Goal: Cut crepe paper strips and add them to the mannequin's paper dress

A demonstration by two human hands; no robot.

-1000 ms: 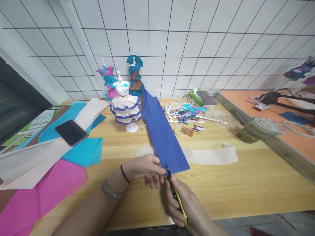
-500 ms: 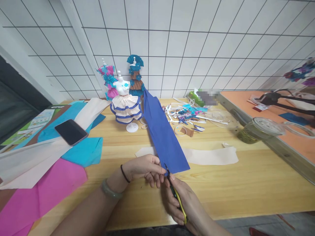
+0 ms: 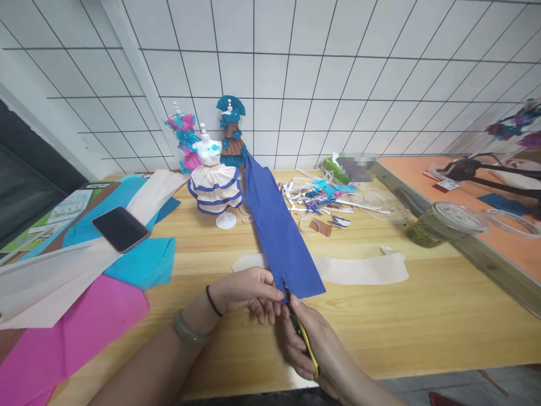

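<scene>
My left hand (image 3: 257,292) pinches the near left edge of a long blue crepe paper strip (image 3: 283,231), thumb on top and fingers curled below. In my right hand (image 3: 310,338) is a pair of scissors (image 3: 310,351) with yellow-and-black handles. Their dark blades lie at the near end of the blue strip, close to my left thumb. The strip stretches away toward a small white dress form (image 3: 208,148) in a cream ruffled skirt with blue bands (image 3: 215,186). Under the blue strip lies a cream paper strip (image 3: 363,269), partly covered.
To the left, a phone (image 3: 121,229) rests on cream and turquoise paper, with magenta paper (image 3: 80,332) nearer. Two more dressed forms stand by the tiled wall. Paper scraps (image 3: 325,194) are heaped behind, right of the strip. A lidded plastic jar (image 3: 443,223) stands at right.
Almost nothing differs. The view has shifted very slightly; both hands, the scissors and the blue strip keep nearly the same positions.
</scene>
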